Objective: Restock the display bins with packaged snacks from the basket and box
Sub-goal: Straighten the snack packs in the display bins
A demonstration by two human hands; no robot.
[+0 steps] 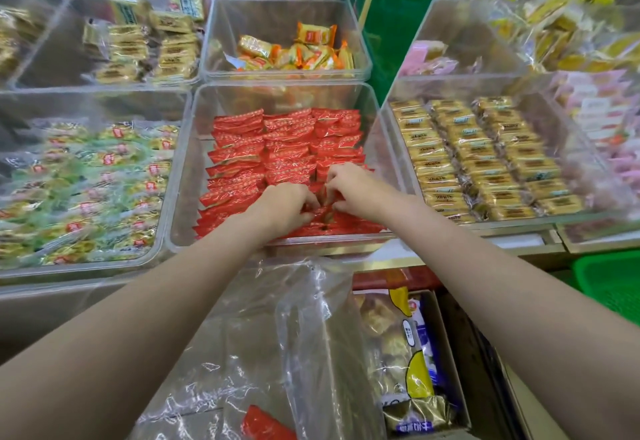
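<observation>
- clear plastic display bin (374, 117) packed with rows of red foil snack packets (277, 149)
- left hand (282, 206) and right hand (353, 187) both have a grip pinching packets at the front
- clear plastic bag (277, 335) below holds one red packet (265, 424)

Single head view, looking steeply down, close above display bins (180, 176)

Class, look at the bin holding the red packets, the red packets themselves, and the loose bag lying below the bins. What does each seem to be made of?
Bin: clear rigid plastic, probably acrylic; the contents show through its glossy walls.
Red packets: thin shiny film, likely plastic or foil laminate; crinkled, with bright highlights.
Loose bag: soft transparent plastic film; it wrinkles and glints, and a red packet shows through it.
</observation>
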